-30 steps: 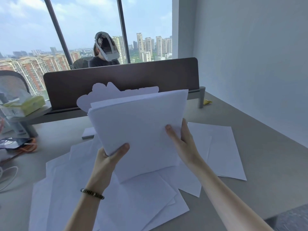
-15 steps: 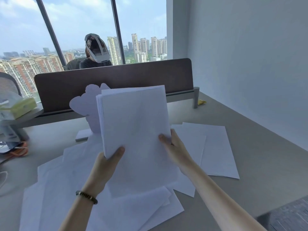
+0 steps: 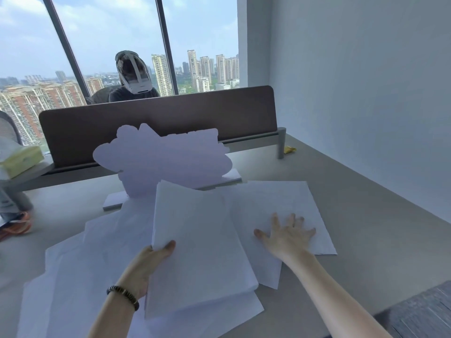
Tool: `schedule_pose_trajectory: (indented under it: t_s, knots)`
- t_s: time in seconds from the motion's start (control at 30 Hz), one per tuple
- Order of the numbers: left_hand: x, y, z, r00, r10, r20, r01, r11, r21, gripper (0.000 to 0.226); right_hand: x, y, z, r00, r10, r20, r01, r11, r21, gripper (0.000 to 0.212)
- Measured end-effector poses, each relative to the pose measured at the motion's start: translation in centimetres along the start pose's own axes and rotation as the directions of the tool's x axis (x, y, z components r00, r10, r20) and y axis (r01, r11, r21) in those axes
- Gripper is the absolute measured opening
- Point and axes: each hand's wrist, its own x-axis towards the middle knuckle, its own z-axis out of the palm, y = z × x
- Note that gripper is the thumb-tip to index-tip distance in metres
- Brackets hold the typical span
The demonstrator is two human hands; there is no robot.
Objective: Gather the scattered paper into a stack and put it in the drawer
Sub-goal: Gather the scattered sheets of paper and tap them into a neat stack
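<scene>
My left hand [image 3: 148,262] grips a stack of white paper [image 3: 197,245] by its left edge, thumb on top, and holds it tilted low over the desk. My right hand [image 3: 288,236] lies flat with fingers spread on loose sheets [image 3: 275,201] at the right. More loose white sheets [image 3: 80,269] are scattered over the desk under and to the left of the stack. No drawer is in view.
A white cut-out sign on a base [image 3: 158,157] stands behind the papers, before a brown desk divider [image 3: 156,115]. A person sits beyond the divider [image 3: 133,76]. A yellow-green box [image 3: 22,159] is at the left, a wall at the right, grey desk [image 3: 380,240].
The stack has dropped from upright in both hands to low over the desk in my left hand alone. My right hand let go and moved right onto the loose sheets.
</scene>
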Motion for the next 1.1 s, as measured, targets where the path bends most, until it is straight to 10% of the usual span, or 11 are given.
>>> schedule_pose_trajectory:
  t_s: [0.13, 0.33, 0.53, 0.73, 1.1]
  knots:
    - [0.2, 0.4, 0.7, 1.000, -0.004, 0.015, 0.004, 1.000, 0.015, 0.023, 0.0, -0.4, -0.5, 0.987, -0.135, -0.085, 0.147, 0.976, 0.160, 0.084]
    - [0.1, 0.6, 0.9, 1.000, 0.000, 0.027, 0.000, 1.000, 0.017, 0.022, 1.9, 1.8, -0.7, 0.990, 0.115, -0.078, -0.113, 0.993, 0.029, 0.092]
    - [0.7, 0.4, 1.0, 1.000, -0.015, 0.021, 0.014, 0.999, 0.031, 0.034, 1.3, 1.6, -0.8, 0.989, 0.029, -0.148, -0.021, 0.998, 0.056, 0.083]
    - [0.8, 0.3, 1.6, 0.999, -0.020, 0.025, 0.019, 0.999, 0.033, 0.033, 2.3, 2.1, -2.2, 0.993, 0.016, -0.114, 0.035, 0.902, 0.430, 0.058]
    - [1.4, -0.2, 1.4, 1.000, 0.001, 0.005, -0.001, 0.999, 0.041, 0.036, 3.3, 0.6, -2.2, 1.000, -0.003, 0.016, -0.007, 0.789, 0.614, 0.038]
